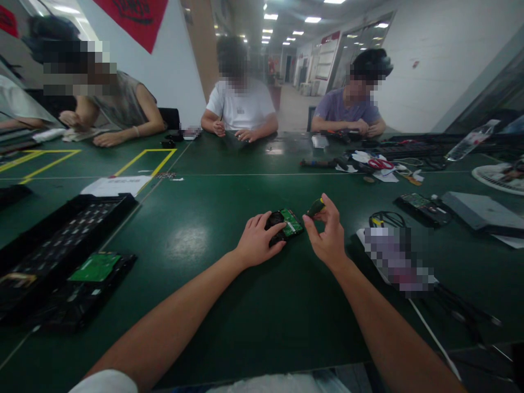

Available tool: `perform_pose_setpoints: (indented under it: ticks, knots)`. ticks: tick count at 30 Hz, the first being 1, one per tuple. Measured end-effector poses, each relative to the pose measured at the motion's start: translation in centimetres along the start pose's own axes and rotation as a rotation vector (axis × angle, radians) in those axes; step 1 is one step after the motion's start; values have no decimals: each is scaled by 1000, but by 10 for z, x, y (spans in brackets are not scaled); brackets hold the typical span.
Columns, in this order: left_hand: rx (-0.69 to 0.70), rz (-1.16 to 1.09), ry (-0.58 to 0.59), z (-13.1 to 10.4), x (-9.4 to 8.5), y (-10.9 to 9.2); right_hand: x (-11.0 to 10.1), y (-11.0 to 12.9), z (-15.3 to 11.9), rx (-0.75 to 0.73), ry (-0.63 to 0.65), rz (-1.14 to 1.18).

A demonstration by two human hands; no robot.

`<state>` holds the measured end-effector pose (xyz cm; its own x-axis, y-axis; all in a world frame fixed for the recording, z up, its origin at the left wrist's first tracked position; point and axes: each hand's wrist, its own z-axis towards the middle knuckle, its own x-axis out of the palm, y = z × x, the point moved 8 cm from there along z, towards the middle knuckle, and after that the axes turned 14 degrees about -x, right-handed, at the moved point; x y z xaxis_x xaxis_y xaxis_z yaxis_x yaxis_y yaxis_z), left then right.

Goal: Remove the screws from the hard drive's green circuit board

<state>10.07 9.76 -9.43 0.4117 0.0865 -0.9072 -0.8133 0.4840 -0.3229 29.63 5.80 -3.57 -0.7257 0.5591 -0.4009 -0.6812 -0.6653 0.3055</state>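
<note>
A hard drive [292, 222] with a green circuit board facing up lies on the green table in front of me. My left hand [258, 240] grips it from the left, with the thumb at its near side and the fingers over its top and far side. Just right of the drive, my right hand [329, 234] pinches a small screwdriver [315, 208] by its dark green and yellow handle. The screwdriver's shaft and tip cannot be made out, and it is held apart from the drive.
On the left stand a long black tray [69, 234] and another drive with a green board [96, 267]. To the right are a blurred phone-like item [393, 256], cables, another drive [423, 208] and a grey box [483, 210]. Several people sit across the table [213, 191].
</note>
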Motion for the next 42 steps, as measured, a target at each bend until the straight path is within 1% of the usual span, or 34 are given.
perform_pose_setpoints:
  ticks: [5,11,13,18,24,29,36,42]
  knots:
    - [-3,-9,4,0,0,0,2,-3,0,20,22,55]
    - [3,-2,3,0,-2,-1,-4,-1,1,6,-27,-40]
    - [3,0,4,0,-2,-1,-4,0,2,4,-21,-37]
    - [-1,1,1,0,-1,0,1,-3,0,32,7,56]
    - [8,-7,1,-1,-2,-2,-3,-3,0,22,-5,-21]
    - [7,8,2,0,-1,-1,1,-2,2,24,21,37]
    - [5,-5,5,0,-2,-2,-2,0,2,15,3,-21]
    - [2,-8,8,-1,-2,-2,0,0,2,24,22,22]
